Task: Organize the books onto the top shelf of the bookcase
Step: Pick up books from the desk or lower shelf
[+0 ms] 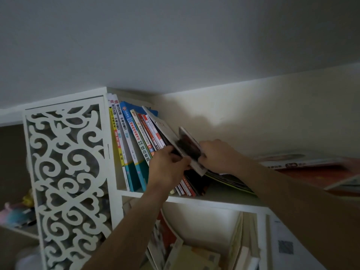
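Note:
A row of books (pixel 134 145) stands leaning on the left end of the white top shelf (pixel 214 202). At the row's right end a small dark-covered book (pixel 190 146) tilts against a larger white book (pixel 165 129). My left hand (pixel 167 168) grips the lower edges of the white book and its neighbours. My right hand (pixel 218 156) holds the dark book's right side, fingers curled around its edge. More books (pixel 311 172) lie flat on the shelf to the right, behind my right forearm.
A white carved side panel (pixel 66 172) closes the bookcase's left end. The lower shelf holds jumbled books (pixel 194 250) and upright ones (pixel 245 240). Colourful toys (pixel 17 213) sit on a shelf at far left. The wall is directly behind the top shelf.

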Motion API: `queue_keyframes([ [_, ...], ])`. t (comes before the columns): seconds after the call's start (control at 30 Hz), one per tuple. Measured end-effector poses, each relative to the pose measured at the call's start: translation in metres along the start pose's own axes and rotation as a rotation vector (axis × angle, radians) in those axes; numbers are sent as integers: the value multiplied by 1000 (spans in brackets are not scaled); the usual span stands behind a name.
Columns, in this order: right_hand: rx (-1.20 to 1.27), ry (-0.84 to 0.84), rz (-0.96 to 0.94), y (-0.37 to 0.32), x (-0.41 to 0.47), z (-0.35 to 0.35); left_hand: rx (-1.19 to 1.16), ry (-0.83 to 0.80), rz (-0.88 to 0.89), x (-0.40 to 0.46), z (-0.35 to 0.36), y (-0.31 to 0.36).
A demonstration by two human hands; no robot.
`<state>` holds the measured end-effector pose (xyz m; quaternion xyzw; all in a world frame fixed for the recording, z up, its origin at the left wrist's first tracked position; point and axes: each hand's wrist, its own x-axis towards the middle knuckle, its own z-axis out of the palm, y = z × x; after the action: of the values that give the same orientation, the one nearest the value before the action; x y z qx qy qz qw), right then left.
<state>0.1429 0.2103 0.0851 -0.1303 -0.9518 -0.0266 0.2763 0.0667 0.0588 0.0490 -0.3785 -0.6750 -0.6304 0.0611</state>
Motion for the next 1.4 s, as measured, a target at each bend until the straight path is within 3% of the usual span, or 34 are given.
queue_keyframes([
  [0.1, 116, 285, 150, -2, -4, 8, 175, 133, 88, -5, 6, 3],
  [0.2, 570, 598, 319, 3, -10, -7, 203, 212, 118, -12, 9, 5],
  [0.27, 890, 683, 430, 13, -12, -27, 250, 226, 169, -13, 11, 6],
  [0.37, 1316, 628, 526, 26, -19, -43, 275, 329, 302, -15, 13, 16],
  [0.43, 1461, 562, 544, 32, -30, -44, 145, 343, 283, -14, 17, 28],
  [0.53, 1705, 463, 528, 36, -45, -39, -288, 0, -51, -10, 34, 51],
  [0.6, 1779, 394, 503, 35, -52, -35, -553, -166, -140, -7, 51, 58],
  [0.73, 1601, 349, 502, 44, -62, -51, -684, -180, -70, -4, 69, 55],
  [0.97, 1192, 618, 584, 100, -76, -94, -616, -147, 55, 6, 87, 60],
  [1.03, 1027, 501, 566, 113, -85, -100, -635, -147, 53, 6, 90, 59],
  [1.13, 1009, 349, 596, 122, -99, -103, -626, -142, 59, 6, 102, 56],
  [1.27, 873, 250, 742, 129, -110, -114, -614, -105, 58, 9, 114, 56],
  [1.4, 766, 178, 730, 135, -111, -131, -580, -104, 95, 14, 119, 56],
])
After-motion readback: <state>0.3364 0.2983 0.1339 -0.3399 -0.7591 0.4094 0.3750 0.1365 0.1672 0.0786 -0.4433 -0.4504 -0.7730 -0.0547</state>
